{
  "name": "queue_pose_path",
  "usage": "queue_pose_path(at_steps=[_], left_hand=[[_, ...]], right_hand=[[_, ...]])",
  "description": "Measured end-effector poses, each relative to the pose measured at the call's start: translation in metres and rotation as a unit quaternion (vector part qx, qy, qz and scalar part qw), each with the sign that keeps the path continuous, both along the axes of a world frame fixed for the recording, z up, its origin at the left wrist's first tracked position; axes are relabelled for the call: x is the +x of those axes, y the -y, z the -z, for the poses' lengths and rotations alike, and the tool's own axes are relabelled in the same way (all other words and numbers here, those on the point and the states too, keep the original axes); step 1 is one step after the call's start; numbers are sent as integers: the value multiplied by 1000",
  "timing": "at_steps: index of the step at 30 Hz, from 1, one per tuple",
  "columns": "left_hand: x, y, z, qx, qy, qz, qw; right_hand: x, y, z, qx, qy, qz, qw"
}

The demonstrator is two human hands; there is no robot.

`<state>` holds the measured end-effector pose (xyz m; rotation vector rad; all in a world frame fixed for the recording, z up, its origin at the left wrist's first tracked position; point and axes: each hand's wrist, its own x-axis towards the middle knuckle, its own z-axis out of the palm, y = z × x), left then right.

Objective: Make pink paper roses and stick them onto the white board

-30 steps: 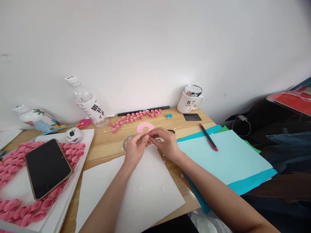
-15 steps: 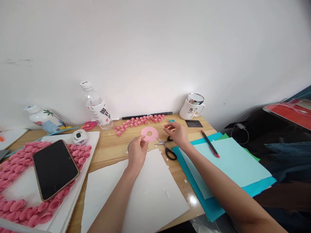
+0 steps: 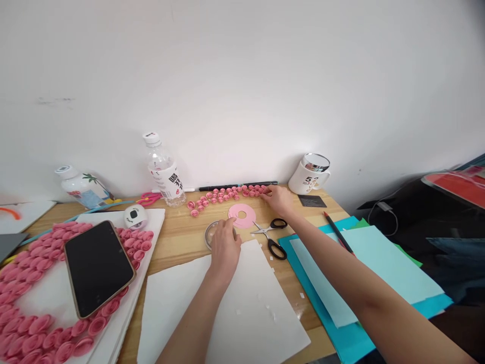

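Note:
My left hand (image 3: pixel 226 250) is over the white sheet's far edge, its fingers drawn together and the tips on the near left edge of a flat pink paper ring (image 3: pixel 249 217). A roll of clear tape (image 3: pixel 208 235) lies partly hidden under that hand. Farther back, my right hand (image 3: pixel 280 201) pinches a small pink paper rose at the right end of a row of rolled pink paper roses (image 3: pixel 222 194); its fingertips partly cover the rose. Black-handled scissors (image 3: pixel 270 231) lie slightly open between the ring and my right forearm.
A white sheet (image 3: pixel 182 303) with paper scraps lies in front. At left are a phone (image 3: pixel 98 268) on a rose-covered board (image 3: pixel 41 303) and a water bottle (image 3: pixel 166 177). At right stand a mug (image 3: pixel 307 177) and stacked blue paper (image 3: pixel 382 268) under a pen (image 3: pixel 339 232).
My right hand has moved away from me to the end of the rose row. My left hand has come down beside the paper ring. The view has shifted slightly left.

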<state>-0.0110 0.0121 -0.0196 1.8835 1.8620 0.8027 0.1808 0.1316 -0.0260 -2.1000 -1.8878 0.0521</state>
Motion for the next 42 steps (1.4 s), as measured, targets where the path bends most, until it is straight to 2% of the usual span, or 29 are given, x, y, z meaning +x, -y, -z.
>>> queue_pose_path(at_steps=[5,10,12,20,31,36,42], left_hand=[[-1,3,-3,13,-38,-35,999],[-3,2,-4,8,-57,-48,997],[-3,2,-4,8,-51,-47,998],[-1,2,-7,11,-34,-48,998],[-1,1,-8,-14,-26,-48,998],[-1,0,-6,-1,-16,-46,999],[-1,1,-4,22,3,-49,999]], right_hand=[[-1,2,-11,25,-2,-4,1000],[-22,-3,-24,22,3,-103,994],[-33,-7,-26,11,11,-123,992],[-47,-20,-22,-33,35,-110,993],[-29,-34,-39,-67,71,-126,987],[-23,-39,-36,-88,104,-158,978],[-29,-37,-35,-77,94,-146,982]])
